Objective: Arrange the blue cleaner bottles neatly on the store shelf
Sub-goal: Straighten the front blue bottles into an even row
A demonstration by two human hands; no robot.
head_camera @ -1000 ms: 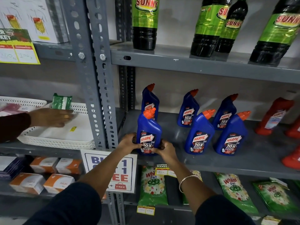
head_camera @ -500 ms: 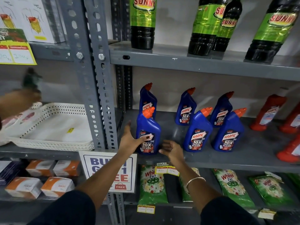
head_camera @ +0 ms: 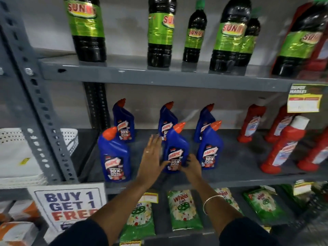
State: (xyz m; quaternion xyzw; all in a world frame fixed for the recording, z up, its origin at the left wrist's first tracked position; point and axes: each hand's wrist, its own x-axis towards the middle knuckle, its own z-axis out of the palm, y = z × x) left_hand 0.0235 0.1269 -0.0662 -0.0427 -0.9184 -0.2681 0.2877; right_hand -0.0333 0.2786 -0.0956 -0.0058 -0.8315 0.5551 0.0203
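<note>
Several blue cleaner bottles with orange caps stand on the grey middle shelf in two rows of three. The front row holds a left bottle, a middle bottle and a right bottle. My left hand is flat with its fingers spread against the middle bottle's left side, the thumb touching its label. My right hand curls around the lower right of the same bottle. The back-row bottles stand upright near the wall.
Red bottles fill the same shelf to the right. Dark Sunny bottles stand on the shelf above and green Wheel packets lie below. A grey upright post, a white basket and a BUY 1 GET 1 FREE sign are at the left.
Both hands let go of the front-left bottle and moved right to the middle front bottle. The view shifted right and closer; the other person's hand at the basket is out of view.
</note>
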